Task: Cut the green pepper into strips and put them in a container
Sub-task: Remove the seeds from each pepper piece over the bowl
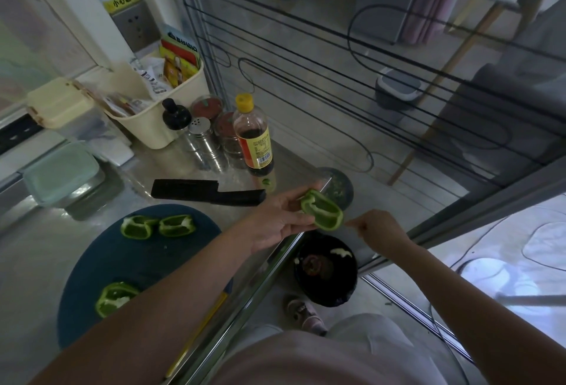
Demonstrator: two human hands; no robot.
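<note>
My left hand [277,222] holds a green pepper quarter [321,210] out past the counter's edge, inner side up, above a black bin [326,271] on the floor. My right hand [376,228] is just right of the piece, its fingers curled and pinched near the pepper's lower end; whether it holds any pith I cannot tell. Three more pepper quarters lie on the dark blue cutting board [134,262]: two side by side at the top [137,226] [177,225] and one at the lower left [115,297]. A black knife [205,191] lies on the counter behind the board.
Behind the knife stand a soy sauce bottle [255,136], shakers [203,139] and spice jars. A cream basket [159,105] of packets and lidded containers [64,173] sit at the left. White pith lies in the bin. A glass partition runs along the right.
</note>
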